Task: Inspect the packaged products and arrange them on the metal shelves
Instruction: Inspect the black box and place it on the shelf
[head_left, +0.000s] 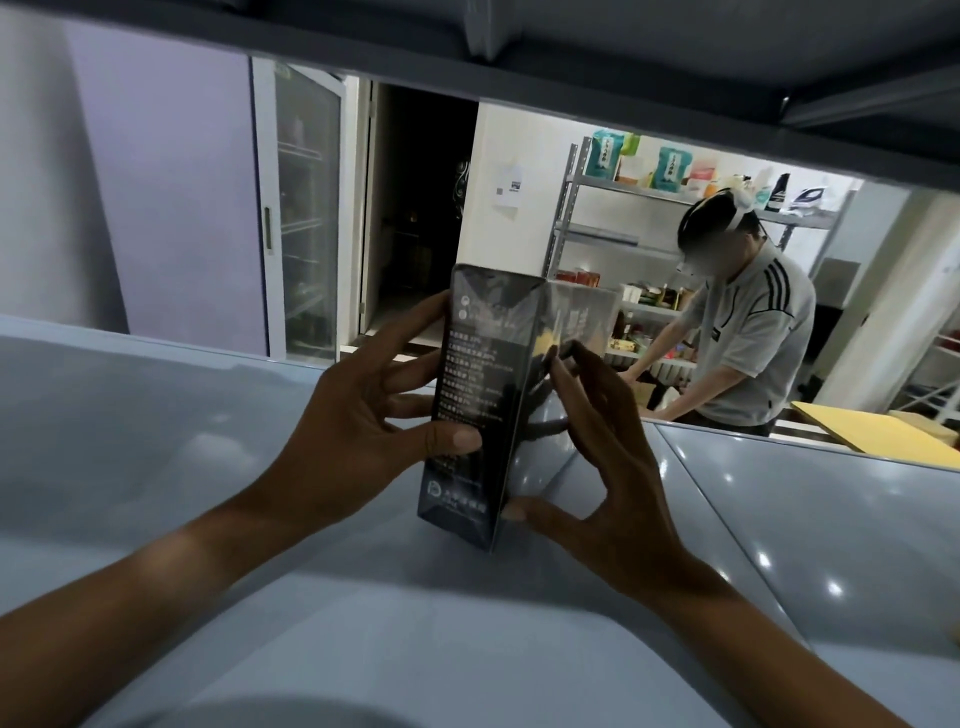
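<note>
Gripping the dark box (470, 410) upright, left hand (353, 431) and right hand (608, 467) curl around it.

Both hands (358, 415) (613, 457) hold a dark box (467, 395) upright on the shelf (156, 441).

Foreground dim; back room brighter, daylit white. Glossy shelf (779, 519) showed small pinpoint glints at right, soft pale patches at left. Dark box (467, 405) carried faint glare, print blurred. Soft shadow under hands. Wide-angle bending curved shelf edges. Overall slight softness.
</note>
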